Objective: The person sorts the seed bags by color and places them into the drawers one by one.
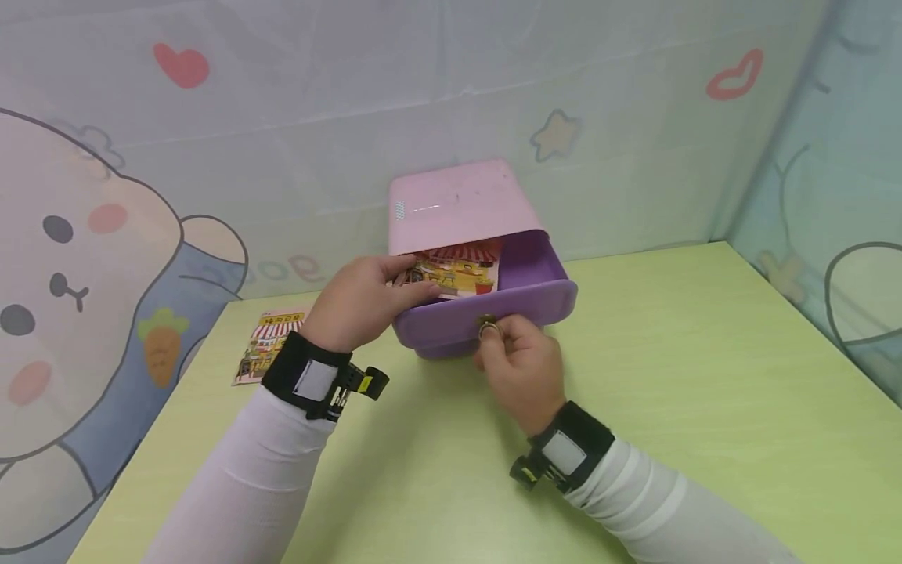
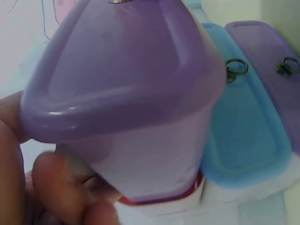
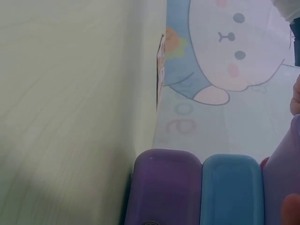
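A small chest with a pink top [image 1: 458,200] has its upper purple drawer [image 1: 486,317] pulled out. My right hand [image 1: 524,364] pinches the ring pull on that drawer's front. Inside lies a colourful printed card [image 1: 458,270] with a shop picture, its far part hidden under the pink top. My left hand [image 1: 362,301] reaches over the drawer's left rim and holds the card at its left edge, thumb on its face. Close up in the left wrist view, the curled fingers [image 2: 51,183] are beside the drawer's side wall. Most of the right hand is outside its own wrist view.
Another printed card [image 1: 271,345] lies on the pale green table [image 1: 669,392], left of the chest. Below the open drawer are a closed blue drawer [image 2: 248,117] and a closed purple drawer [image 2: 267,51], each with a ring pull. A cartoon-printed curtain [image 1: 317,117] hangs behind.
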`<state>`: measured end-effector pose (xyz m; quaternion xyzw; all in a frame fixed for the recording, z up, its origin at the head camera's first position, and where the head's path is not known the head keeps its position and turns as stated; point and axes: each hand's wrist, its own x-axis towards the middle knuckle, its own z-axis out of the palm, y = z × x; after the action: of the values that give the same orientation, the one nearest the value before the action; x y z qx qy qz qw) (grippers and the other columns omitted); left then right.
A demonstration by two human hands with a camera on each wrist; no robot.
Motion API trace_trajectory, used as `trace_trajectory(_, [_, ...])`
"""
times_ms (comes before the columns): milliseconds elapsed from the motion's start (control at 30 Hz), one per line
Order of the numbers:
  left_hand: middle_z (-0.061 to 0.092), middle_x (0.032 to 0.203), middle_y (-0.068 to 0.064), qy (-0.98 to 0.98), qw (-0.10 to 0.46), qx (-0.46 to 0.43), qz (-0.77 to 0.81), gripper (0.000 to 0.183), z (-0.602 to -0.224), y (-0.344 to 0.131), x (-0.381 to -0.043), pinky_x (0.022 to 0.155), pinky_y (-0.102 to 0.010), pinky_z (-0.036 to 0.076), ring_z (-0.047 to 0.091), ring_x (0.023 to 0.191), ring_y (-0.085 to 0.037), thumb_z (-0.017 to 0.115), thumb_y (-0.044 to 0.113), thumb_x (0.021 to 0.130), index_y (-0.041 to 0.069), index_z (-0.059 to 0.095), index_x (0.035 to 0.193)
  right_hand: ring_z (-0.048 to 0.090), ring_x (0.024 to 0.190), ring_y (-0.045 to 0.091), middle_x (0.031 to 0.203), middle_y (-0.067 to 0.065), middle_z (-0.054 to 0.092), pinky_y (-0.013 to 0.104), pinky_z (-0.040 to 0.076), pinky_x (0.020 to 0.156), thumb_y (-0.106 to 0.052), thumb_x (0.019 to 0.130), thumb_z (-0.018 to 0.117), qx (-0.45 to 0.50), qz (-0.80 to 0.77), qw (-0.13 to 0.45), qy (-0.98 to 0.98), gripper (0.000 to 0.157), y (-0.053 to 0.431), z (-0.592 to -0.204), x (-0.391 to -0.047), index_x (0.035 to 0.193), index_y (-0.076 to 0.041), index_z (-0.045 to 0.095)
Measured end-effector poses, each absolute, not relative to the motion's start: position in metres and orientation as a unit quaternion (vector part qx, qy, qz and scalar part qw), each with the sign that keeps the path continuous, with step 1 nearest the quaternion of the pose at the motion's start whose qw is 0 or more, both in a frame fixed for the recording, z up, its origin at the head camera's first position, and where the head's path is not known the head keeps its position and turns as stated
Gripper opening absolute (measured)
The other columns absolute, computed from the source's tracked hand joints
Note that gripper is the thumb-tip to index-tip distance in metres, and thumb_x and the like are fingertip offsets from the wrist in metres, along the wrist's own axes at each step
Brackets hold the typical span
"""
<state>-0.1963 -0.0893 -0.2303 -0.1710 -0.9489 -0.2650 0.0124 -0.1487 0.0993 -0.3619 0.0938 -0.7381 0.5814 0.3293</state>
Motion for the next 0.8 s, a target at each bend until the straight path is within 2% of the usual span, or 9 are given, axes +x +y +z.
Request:
trace_trajectory(100, [0.071, 0.099, -0.005, -0.956, 0.027, -0.156, -0.248, 0.071, -0.229, -0.087, -0.192, 0.065, -0.033, 0.047, 0.059, 0.079, -0.021, 0.070, 0.063, 0.093, 0.019, 0.063, 0.149, 0.059, 0.055, 0.005, 0.063, 0.013, 0.071, 0.019, 0.044, 0.046, 0.003, 0.094, 0.064, 0.095, 0.582, 0.331, -0.737, 0.019, 0.100, -0.361, -0.148, 0.075, -0.001, 0.063])
trace_trajectory(200, [0.064, 0.085, -0.004, -0.958, 0.030, -0.153, -0.240, 0.072, -0.228, -0.085, -0.190, 0.059, -0.033, 0.044, 0.054, 0.069, -0.021, 0.070, 0.063, 0.093, 0.017, 0.064, 0.147, 0.060, 0.056, 0.004, 0.064, 0.013, 0.071, 0.019, 0.046, 0.047, 0.003, 0.094, 0.064, 0.095, 0.585, 0.329, -0.735, 0.019, 0.100, -0.361, -0.148, 0.076, 0.000, 0.063])
trace_trajectory(367, [0.075, 0.107, -0.003, -0.956, 0.019, -0.156, -0.248, 0.062, -0.228, -0.086, -0.190, 0.073, -0.035, 0.053, 0.065, 0.091, -0.021, 0.064, 0.062, 0.098, 0.017, 0.070, 0.141, 0.059, 0.056, 0.006, 0.063, 0.011, 0.070, 0.020, 0.044, 0.046, 0.002, 0.094, 0.064, 0.093, 0.586, 0.324, -0.737, 0.019, 0.099, -0.361, -0.148, 0.076, -0.001, 0.063])
trace_trajectory(433, [0.074, 0.097, -0.003, -0.955, 0.014, -0.157, -0.251, 0.053, -0.228, -0.088, -0.189, 0.072, -0.037, 0.053, 0.065, 0.088, -0.022, 0.057, 0.060, 0.103, 0.018, 0.077, 0.129, 0.059, 0.055, 0.005, 0.063, 0.010, 0.071, 0.020, 0.043, 0.046, 0.002, 0.094, 0.064, 0.094, 0.584, 0.325, -0.738, 0.019, 0.099, -0.361, -0.148, 0.076, -0.001, 0.063])
trace_trajectory(500, [0.067, 0.081, -0.001, -0.955, 0.016, -0.158, -0.251, 0.048, -0.227, -0.089, -0.188, 0.066, -0.036, 0.050, 0.062, 0.078, -0.021, 0.051, 0.056, 0.107, 0.018, 0.080, 0.110, 0.059, 0.055, 0.004, 0.063, 0.011, 0.071, 0.020, 0.043, 0.046, 0.002, 0.094, 0.064, 0.096, 0.583, 0.327, -0.737, 0.019, 0.098, -0.361, -0.148, 0.075, -0.001, 0.063])
trace_trajectory(600, [0.052, 0.066, 0.000, -0.954, 0.022, -0.156, -0.254, 0.047, -0.227, -0.091, -0.188, 0.057, -0.034, 0.042, 0.052, 0.065, -0.021, 0.047, 0.050, 0.110, 0.018, 0.075, 0.091, 0.059, 0.055, 0.004, 0.063, 0.012, 0.071, 0.019, 0.044, 0.046, 0.003, 0.094, 0.064, 0.100, 0.582, 0.330, -0.737, 0.019, 0.097, -0.360, -0.148, 0.075, -0.001, 0.063])
trace_trajectory(667, [0.052, 0.068, 0.000, -0.953, 0.023, -0.153, -0.259, 0.048, -0.228, -0.094, -0.189, 0.057, -0.033, 0.042, 0.052, 0.066, -0.021, 0.047, 0.050, 0.110, 0.017, 0.077, 0.091, 0.059, 0.055, 0.004, 0.064, 0.013, 0.071, 0.020, 0.044, 0.046, 0.002, 0.094, 0.063, 0.102, 0.583, 0.329, -0.736, 0.019, 0.097, -0.360, -0.148, 0.075, -0.001, 0.063])
trace_trajectory(733, [0.061, 0.077, -0.001, -0.951, 0.021, -0.151, -0.269, 0.046, -0.229, -0.097, -0.189, 0.062, -0.034, 0.045, 0.056, 0.074, -0.022, 0.048, 0.051, 0.109, 0.019, 0.081, 0.105, 0.059, 0.055, 0.004, 0.064, 0.012, 0.071, 0.020, 0.044, 0.046, 0.002, 0.094, 0.063, 0.102, 0.582, 0.329, -0.736, 0.019, 0.097, -0.361, -0.148, 0.075, -0.001, 0.063])
trace_trajectory(800, [0.072, 0.094, -0.002, -0.947, 0.019, -0.151, -0.282, 0.047, -0.230, -0.102, -0.190, 0.071, -0.037, 0.051, 0.063, 0.088, -0.022, 0.049, 0.053, 0.108, 0.021, 0.080, 0.121, 0.059, 0.055, 0.004, 0.063, 0.011, 0.071, 0.020, 0.044, 0.046, 0.003, 0.093, 0.063, 0.103, 0.581, 0.330, -0.736, 0.019, 0.097, -0.361, -0.148, 0.075, -0.001, 0.063])
